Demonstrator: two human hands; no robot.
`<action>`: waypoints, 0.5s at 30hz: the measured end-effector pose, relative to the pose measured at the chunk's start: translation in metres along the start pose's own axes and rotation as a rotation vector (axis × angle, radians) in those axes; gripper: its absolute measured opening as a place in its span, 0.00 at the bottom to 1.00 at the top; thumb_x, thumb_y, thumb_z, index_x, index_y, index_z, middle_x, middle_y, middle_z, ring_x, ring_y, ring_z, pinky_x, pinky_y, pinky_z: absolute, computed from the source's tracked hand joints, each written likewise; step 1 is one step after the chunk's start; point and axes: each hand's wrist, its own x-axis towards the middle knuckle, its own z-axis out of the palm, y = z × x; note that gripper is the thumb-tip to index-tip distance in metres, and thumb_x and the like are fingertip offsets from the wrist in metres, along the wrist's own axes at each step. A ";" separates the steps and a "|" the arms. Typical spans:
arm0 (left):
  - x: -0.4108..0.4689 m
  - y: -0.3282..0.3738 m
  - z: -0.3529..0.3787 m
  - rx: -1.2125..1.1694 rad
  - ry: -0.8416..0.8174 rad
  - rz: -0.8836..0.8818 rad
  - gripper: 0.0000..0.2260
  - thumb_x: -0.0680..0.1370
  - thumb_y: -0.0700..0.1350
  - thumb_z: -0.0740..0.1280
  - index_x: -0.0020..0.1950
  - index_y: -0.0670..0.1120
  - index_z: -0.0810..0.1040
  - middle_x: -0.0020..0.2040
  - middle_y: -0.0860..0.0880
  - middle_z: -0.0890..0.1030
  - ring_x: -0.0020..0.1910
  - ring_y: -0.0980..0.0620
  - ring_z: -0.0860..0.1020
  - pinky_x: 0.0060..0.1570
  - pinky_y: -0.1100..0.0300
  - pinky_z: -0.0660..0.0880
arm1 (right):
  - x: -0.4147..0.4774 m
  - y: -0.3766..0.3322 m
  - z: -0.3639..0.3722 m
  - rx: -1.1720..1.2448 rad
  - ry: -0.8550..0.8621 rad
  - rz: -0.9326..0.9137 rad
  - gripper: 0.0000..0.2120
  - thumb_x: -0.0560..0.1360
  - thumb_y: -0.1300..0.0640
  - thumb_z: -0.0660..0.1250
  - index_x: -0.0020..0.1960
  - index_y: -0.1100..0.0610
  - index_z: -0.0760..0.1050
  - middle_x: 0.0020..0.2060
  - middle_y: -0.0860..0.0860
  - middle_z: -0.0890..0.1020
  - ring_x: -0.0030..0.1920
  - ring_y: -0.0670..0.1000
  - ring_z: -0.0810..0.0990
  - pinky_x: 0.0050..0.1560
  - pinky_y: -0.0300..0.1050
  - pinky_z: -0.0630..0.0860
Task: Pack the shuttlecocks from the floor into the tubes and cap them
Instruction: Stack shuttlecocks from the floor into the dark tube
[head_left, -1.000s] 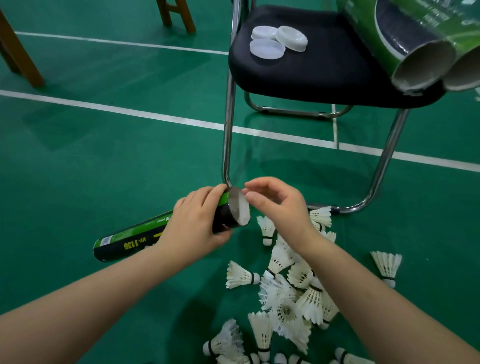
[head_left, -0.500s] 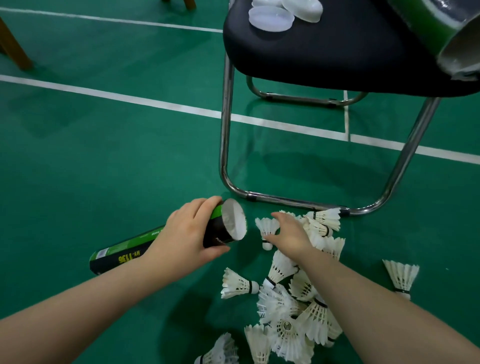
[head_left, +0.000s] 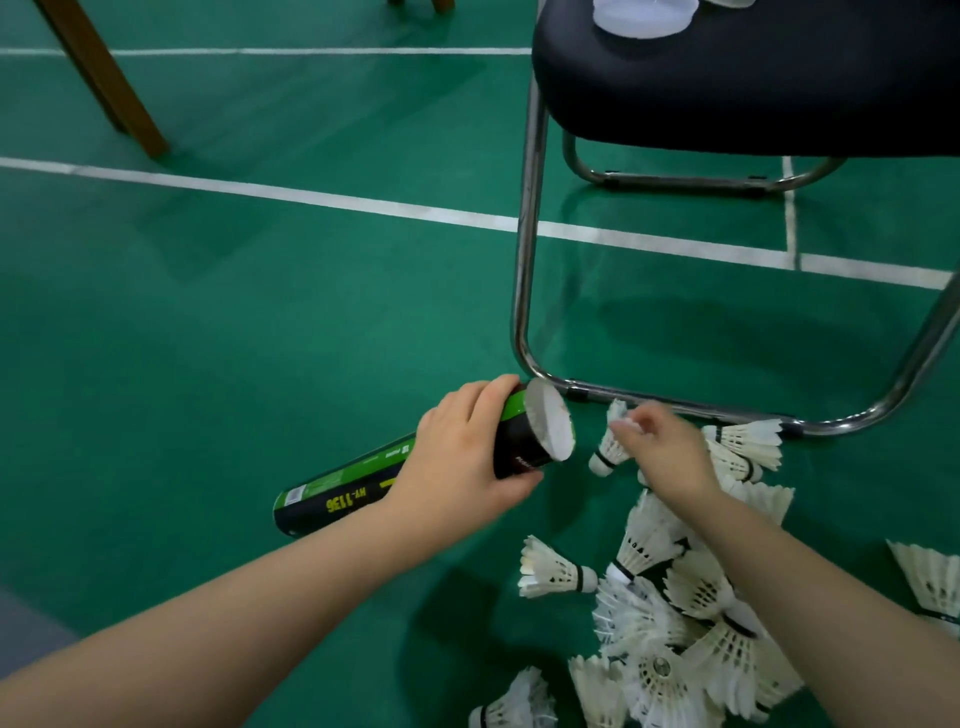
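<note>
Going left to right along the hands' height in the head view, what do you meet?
Green-and-black cardboard shuttlecock tube lying on the floor → left hand gripping it near its open white mouth → white feather shuttlecock pinched by the right hand → loose white shuttlecocks by the chrome chair frame.

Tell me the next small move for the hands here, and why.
Probably lift the white feathered shuttlecock pinched by the right hand and slide it cork-first into the open mouth of the green-and-black cardboard tube. The left hand already grips the tube near its mouth, angled toward the right hand, and the shuttlecock hangs beside it.
</note>
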 end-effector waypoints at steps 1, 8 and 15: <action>0.000 0.000 -0.001 0.000 0.010 -0.013 0.32 0.64 0.55 0.69 0.66 0.46 0.66 0.58 0.47 0.74 0.56 0.46 0.71 0.57 0.50 0.68 | -0.004 -0.008 -0.005 0.075 0.042 -0.028 0.08 0.76 0.50 0.64 0.43 0.54 0.72 0.37 0.48 0.77 0.38 0.50 0.75 0.37 0.43 0.68; -0.002 0.002 -0.003 0.015 0.013 -0.066 0.33 0.66 0.53 0.71 0.67 0.45 0.65 0.59 0.45 0.73 0.56 0.44 0.71 0.57 0.49 0.68 | -0.043 -0.075 -0.029 0.381 0.249 -0.314 0.09 0.78 0.54 0.63 0.38 0.50 0.69 0.29 0.44 0.70 0.27 0.40 0.65 0.28 0.34 0.62; -0.003 0.011 -0.008 -0.001 0.030 -0.080 0.32 0.65 0.49 0.73 0.66 0.43 0.66 0.58 0.44 0.74 0.55 0.43 0.72 0.55 0.50 0.68 | -0.080 -0.092 -0.017 0.278 -0.152 -0.407 0.07 0.76 0.45 0.61 0.44 0.48 0.71 0.30 0.40 0.77 0.31 0.38 0.72 0.33 0.34 0.65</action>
